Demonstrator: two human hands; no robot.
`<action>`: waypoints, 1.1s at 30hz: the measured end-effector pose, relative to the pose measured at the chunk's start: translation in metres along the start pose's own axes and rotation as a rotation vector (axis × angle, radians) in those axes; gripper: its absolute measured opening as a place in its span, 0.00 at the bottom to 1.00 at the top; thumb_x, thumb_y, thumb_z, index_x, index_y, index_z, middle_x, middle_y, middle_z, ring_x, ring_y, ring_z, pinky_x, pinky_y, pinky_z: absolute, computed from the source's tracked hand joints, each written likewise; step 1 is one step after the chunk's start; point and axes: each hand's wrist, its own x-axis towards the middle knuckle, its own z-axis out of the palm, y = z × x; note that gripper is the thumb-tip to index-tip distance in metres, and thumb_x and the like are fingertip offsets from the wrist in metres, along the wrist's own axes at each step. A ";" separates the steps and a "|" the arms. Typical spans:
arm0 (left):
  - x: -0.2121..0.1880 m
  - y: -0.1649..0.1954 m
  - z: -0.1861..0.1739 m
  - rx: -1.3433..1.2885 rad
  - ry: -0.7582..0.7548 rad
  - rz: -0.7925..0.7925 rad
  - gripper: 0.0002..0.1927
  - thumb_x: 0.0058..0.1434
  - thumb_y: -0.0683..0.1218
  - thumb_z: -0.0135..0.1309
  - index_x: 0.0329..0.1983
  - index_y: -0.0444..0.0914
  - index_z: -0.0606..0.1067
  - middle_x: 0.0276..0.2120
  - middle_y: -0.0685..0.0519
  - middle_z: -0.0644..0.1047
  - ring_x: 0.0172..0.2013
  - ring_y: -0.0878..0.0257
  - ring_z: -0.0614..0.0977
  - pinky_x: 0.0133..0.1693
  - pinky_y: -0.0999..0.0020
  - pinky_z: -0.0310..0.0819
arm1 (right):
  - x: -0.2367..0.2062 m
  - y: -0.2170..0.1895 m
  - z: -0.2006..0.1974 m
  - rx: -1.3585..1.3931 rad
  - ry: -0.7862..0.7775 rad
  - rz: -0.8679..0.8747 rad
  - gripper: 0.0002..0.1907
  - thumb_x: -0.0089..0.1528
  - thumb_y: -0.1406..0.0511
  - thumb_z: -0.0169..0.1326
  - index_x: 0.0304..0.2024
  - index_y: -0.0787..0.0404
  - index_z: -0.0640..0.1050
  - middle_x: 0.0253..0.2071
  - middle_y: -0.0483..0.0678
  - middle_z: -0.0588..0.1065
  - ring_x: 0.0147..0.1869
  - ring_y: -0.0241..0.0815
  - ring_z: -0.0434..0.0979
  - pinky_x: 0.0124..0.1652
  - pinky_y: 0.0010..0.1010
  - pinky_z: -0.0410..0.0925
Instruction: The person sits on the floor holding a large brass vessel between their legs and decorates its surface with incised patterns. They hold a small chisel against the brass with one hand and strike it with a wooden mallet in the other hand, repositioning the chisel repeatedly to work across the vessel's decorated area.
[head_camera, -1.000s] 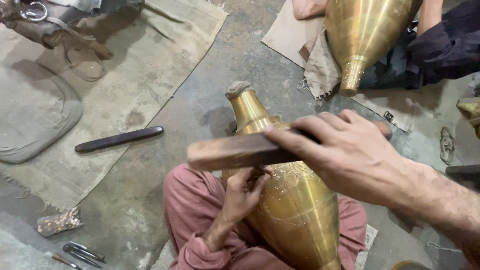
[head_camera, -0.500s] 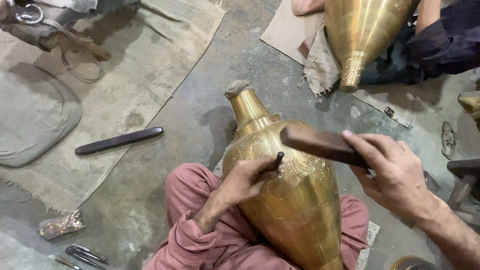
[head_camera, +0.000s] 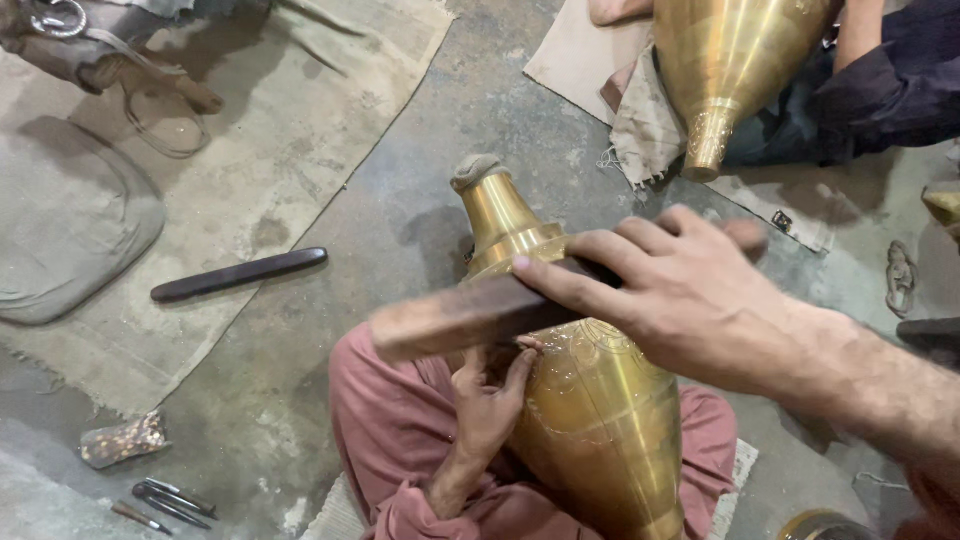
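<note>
A large brass vase (head_camera: 600, 420) with fine engraved patterns lies tilted across my lap, its neck (head_camera: 500, 215) pointing away and its mouth plugged with cloth. My left hand (head_camera: 495, 395) rests on the vase's shoulder, its fingers pinched around a thin dark punch that is mostly hidden now. My right hand (head_camera: 680, 290) grips a brown wooden bar (head_camera: 450, 318). The bar lies level just above my left hand's fingers.
Another person with a dark sleeve (head_camera: 890, 90) holds a second brass vase (head_camera: 730, 60) at the top right, over a frayed cloth (head_camera: 640, 120). A dark stick (head_camera: 240, 274) lies on a burlap mat. A grey cushion (head_camera: 70, 240) is at the left, small metal tools (head_camera: 165, 500) at the bottom left.
Half a second ago the wooden bar was raised off to the right and the punch showed. Now my right hand has swung the bar down and left over my left hand.
</note>
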 end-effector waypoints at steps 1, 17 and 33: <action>-0.003 -0.003 0.001 -0.089 0.022 -0.018 0.10 0.66 0.37 0.59 0.49 0.31 0.76 0.41 0.50 0.84 0.41 0.67 0.85 0.46 0.72 0.82 | 0.007 -0.006 -0.002 -0.107 -0.135 -0.061 0.38 0.60 0.63 0.48 0.75 0.46 0.61 0.55 0.51 0.74 0.49 0.43 0.76 0.43 0.40 0.70; -0.018 -0.027 0.003 -0.002 0.131 -0.011 0.10 0.65 0.34 0.61 0.49 0.31 0.77 0.41 0.49 0.84 0.41 0.67 0.84 0.44 0.74 0.81 | 0.017 -0.006 0.004 -0.249 -0.503 -0.019 0.40 0.60 0.59 0.55 0.74 0.52 0.60 0.47 0.50 0.73 0.44 0.45 0.75 0.37 0.40 0.69; 0.007 0.004 -0.010 0.073 -0.107 0.015 0.10 0.66 0.36 0.59 0.50 0.31 0.75 0.41 0.49 0.85 0.42 0.67 0.86 0.46 0.73 0.81 | 0.010 0.003 -0.003 0.057 -0.265 0.054 0.43 0.59 0.69 0.53 0.77 0.43 0.60 0.47 0.43 0.74 0.48 0.40 0.75 0.40 0.40 0.68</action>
